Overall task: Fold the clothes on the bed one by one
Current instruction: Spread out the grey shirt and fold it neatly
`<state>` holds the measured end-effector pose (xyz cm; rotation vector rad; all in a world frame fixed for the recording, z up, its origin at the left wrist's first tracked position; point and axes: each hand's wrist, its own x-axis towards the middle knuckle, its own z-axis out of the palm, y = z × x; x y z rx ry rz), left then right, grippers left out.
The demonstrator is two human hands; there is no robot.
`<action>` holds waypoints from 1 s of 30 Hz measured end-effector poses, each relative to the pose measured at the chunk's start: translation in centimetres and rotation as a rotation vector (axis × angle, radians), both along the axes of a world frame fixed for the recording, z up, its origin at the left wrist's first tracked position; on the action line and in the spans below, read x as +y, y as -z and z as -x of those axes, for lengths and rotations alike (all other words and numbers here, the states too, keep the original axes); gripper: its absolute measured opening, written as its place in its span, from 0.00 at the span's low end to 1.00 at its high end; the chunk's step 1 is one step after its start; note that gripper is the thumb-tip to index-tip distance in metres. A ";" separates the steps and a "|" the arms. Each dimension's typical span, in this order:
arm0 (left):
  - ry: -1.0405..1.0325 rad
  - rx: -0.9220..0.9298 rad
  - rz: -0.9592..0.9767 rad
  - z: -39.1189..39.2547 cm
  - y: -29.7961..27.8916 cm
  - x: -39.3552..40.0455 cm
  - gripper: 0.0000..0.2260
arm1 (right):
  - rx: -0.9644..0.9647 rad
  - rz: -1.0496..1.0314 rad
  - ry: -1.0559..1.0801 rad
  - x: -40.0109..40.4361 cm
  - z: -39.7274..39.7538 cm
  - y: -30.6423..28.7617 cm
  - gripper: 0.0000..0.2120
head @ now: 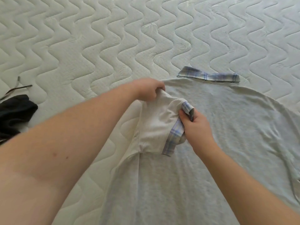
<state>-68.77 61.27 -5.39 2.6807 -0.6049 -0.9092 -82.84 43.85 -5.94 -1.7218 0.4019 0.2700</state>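
A light grey shirt with a blue plaid collar lies spread flat, back up, on the quilted mattress. Its left sleeve is turned over onto the body of the shirt. My left hand grips the shirt at the shoulder, where the sleeve begins. My right hand pinches the sleeve's plaid cuff and holds it over the shirt's middle.
A dark garment with a drawstring lies bunched at the left edge of the view. Bare white mattress stretches beyond the collar and to the left of the shirt.
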 end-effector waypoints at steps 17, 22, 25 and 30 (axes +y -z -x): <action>-0.100 -0.142 -0.033 -4.4 2.0 -2.4 0.09 | 0.194 0.261 0.066 -9.3 0.6 2.5 0.04; -0.124 -0.248 -0.056 -4.2 3.2 -3.2 0.13 | 0.041 0.490 0.085 -10.2 0.7 2.0 0.06; -0.157 -0.256 -0.053 -3.7 3.8 -3.9 0.12 | 0.157 0.539 0.058 -10.6 0.7 2.4 0.10; -0.356 -0.385 0.093 -0.3 3.0 -3.7 0.19 | -0.002 0.692 0.239 -8.6 3.5 1.3 0.15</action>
